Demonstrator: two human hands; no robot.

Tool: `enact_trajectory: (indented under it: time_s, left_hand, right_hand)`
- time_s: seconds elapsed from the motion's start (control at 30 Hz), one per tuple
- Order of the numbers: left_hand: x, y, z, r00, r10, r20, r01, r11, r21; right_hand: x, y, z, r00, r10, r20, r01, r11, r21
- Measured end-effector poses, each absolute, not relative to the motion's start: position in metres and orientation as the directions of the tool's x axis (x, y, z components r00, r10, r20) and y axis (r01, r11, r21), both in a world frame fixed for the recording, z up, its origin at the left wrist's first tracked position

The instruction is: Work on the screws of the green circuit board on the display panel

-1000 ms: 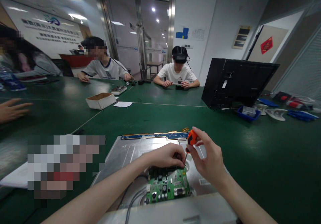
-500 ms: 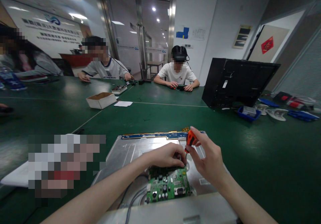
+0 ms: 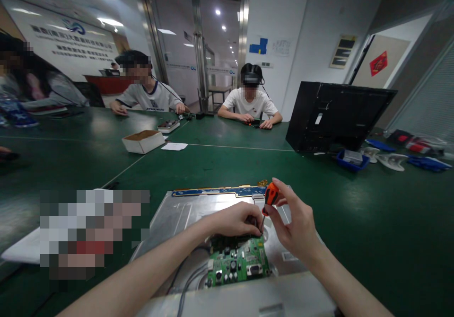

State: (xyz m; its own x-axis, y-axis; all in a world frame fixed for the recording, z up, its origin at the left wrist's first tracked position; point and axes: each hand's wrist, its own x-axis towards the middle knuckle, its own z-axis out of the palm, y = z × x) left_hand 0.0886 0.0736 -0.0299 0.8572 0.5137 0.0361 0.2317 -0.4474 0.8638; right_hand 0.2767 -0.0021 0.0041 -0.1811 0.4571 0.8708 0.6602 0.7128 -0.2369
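Note:
My right hand point(image 3: 296, 213) pinches the orange and black handle of a screwdriver point(image 3: 271, 194) between thumb and fingers. The thin shaft points down to the far right corner of a green circuit board point(image 3: 237, 262). Fingers of my left hand point(image 3: 241, 218) are curled together at that corner, by the screwdriver's tip; what they hold, if anything, is hidden. The board lies on a silvery metal panel point(image 3: 184, 213), with grey cables point(image 3: 189, 279) at its left. Along the panel's far edge runs a narrow blue circuit strip point(image 3: 213, 192).
A black monitor point(image 3: 336, 116) stands at the right, beside a blue tray point(image 3: 353, 160). An open cardboard box point(image 3: 144, 141) and white paper point(image 3: 174, 146) lie further back on the green table point(image 3: 227, 165). Several people sit across the table. A blurred-out patch covers the left front.
The screwdriver's handle has turned slightly and stands a little more to the right in my right hand. My left hand has stayed in place.

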Motion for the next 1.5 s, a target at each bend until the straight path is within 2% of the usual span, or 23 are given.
enact_trajectory:
  time_s: [0.97, 1.37, 1.5]
  left_hand:
    - [0.088, 0.075, -0.026, 0.86, 0.508, 0.04, 0.245, -0.481, 0.842]
    - [0.086, 0.073, -0.015, 0.857, 0.514, 0.037, 0.261, -0.495, 0.829]
    - [0.083, 0.08, -0.001, 0.824, 0.564, 0.06, 0.29, -0.509, 0.811]
  right_hand:
    - [0.279, 0.003, -0.008, -0.141, 0.503, 0.853, 0.679, 0.676, -0.287]
    - [0.282, 0.002, 0.0, -0.098, 0.381, 0.919, 0.685, 0.696, -0.216]
    - [0.281, 0.002, 0.001, -0.091, 0.366, 0.926, 0.68, 0.702, -0.211]
